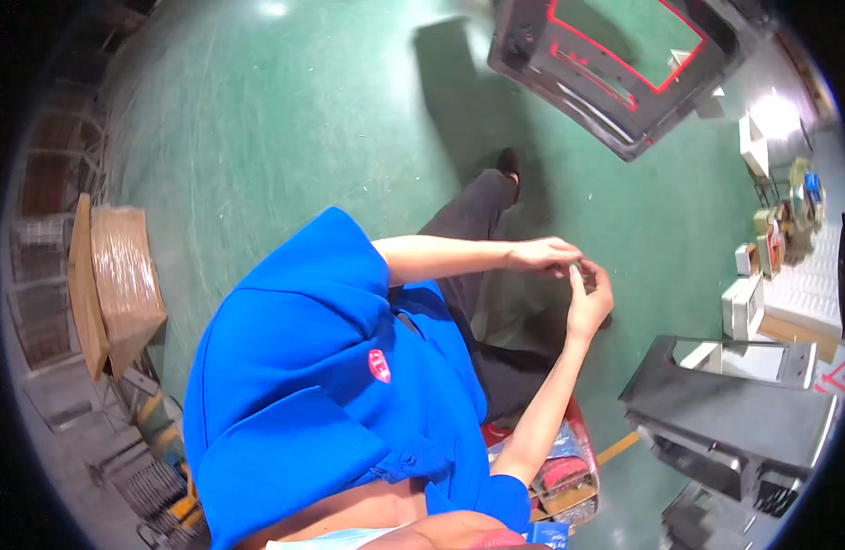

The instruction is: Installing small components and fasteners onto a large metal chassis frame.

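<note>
Between the two hands, out in front of the blue shirt (321, 385), sits something very small, and it is the whole business of the moment. The left hand (543, 255) comes across from the side with its fingers curled down over the spot, and the right hand (589, 298) rises from below with its fingertips (576, 271) pressed up against them. Both grips look pinched together on the small piece (574, 268), but it is so tiny and so covered by fingers that I cannot tell what it is, nor which hand truly bears it. It is held in the air above the green floor (285, 137), clear of any worktop.

My guess is that this is a fiddling step: the piece is being turned, peeled or fitted between the fingertips, with the work not yet set down anywhere. Whatever follows would call for a steady pinch and fine finger work more than reach, since a thing that small could easily slip and be lost on the floor.

Further out, dark trousers and a black shoe (510, 163) stretch away beneath the hands. A box of mixed red and blue packets (564, 467) sits by the right elbow. To the right stands a dark grey moulded housing (734, 412), with white trays and small cartons (762, 266) behind it. A large black panel with a red-edged opening (615, 64) lies at the top, and a wrapped brown pallet load (120, 284) stands far left.
</note>
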`<move>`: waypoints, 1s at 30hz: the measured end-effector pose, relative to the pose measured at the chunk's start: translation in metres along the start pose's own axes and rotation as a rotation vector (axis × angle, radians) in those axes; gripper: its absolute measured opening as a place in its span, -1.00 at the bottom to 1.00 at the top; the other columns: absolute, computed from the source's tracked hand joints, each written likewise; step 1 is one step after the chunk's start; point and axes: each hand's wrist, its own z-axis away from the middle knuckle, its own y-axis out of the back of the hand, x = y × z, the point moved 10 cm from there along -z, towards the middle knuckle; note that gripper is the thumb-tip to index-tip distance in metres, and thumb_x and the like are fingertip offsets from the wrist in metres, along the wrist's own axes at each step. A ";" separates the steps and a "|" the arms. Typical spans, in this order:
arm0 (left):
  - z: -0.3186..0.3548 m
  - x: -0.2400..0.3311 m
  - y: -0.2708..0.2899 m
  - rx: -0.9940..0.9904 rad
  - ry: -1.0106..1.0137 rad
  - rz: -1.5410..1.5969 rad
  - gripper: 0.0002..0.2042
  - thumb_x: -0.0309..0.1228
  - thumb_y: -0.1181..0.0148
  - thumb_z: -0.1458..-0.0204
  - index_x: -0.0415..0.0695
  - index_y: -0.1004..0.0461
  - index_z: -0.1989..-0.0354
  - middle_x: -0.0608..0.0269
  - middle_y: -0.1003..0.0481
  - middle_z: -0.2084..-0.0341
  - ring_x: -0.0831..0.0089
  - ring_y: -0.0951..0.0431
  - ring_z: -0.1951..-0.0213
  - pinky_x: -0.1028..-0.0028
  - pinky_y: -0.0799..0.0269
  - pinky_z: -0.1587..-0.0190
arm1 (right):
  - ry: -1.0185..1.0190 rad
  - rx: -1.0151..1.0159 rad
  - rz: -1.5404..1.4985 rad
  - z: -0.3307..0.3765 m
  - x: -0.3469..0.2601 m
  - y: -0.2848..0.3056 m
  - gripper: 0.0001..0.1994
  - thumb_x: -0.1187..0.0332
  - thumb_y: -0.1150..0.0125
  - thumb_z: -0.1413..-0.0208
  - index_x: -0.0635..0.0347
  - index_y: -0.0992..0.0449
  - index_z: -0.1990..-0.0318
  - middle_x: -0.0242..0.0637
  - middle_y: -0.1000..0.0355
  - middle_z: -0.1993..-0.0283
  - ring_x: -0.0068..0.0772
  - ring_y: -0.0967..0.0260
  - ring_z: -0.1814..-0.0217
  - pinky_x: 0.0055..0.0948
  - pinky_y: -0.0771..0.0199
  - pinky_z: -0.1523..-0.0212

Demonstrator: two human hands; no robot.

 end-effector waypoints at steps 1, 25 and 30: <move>-0.004 0.002 -0.009 -0.041 -0.022 0.050 -0.61 -0.09 0.17 -0.23 -0.13 -0.42 0.05 0.53 -0.24 0.61 0.73 -0.16 0.58 0.64 -0.09 0.58 | 0.034 -0.058 0.069 -0.001 -0.006 -0.004 -0.81 0.50 -0.26 0.09 0.28 -0.48 0.26 -0.31 -0.44 0.34 -0.48 -0.39 0.36 -0.51 -0.39 0.31; -0.010 -0.048 -0.079 0.089 0.060 0.337 -0.76 -0.26 0.13 -0.20 -0.15 -0.38 0.32 0.40 -0.32 0.61 0.71 -0.16 0.69 0.66 0.03 0.68 | 0.109 -0.023 0.024 0.047 0.004 0.081 -0.87 0.46 -0.22 0.15 0.21 -0.60 0.38 -0.21 -0.51 0.40 -0.32 -0.48 0.35 -0.41 -0.45 0.30; 0.026 0.041 -0.142 -0.015 -0.127 0.178 -0.80 -0.34 0.14 -0.20 -0.20 -0.37 0.23 0.45 -0.25 0.59 0.74 -0.10 0.66 0.69 0.03 0.66 | 0.022 0.280 -0.081 0.066 -0.012 0.202 -0.92 0.53 -0.25 0.11 0.32 -0.57 0.40 -0.29 -0.51 0.45 -0.58 -0.44 0.40 -0.56 -0.42 0.35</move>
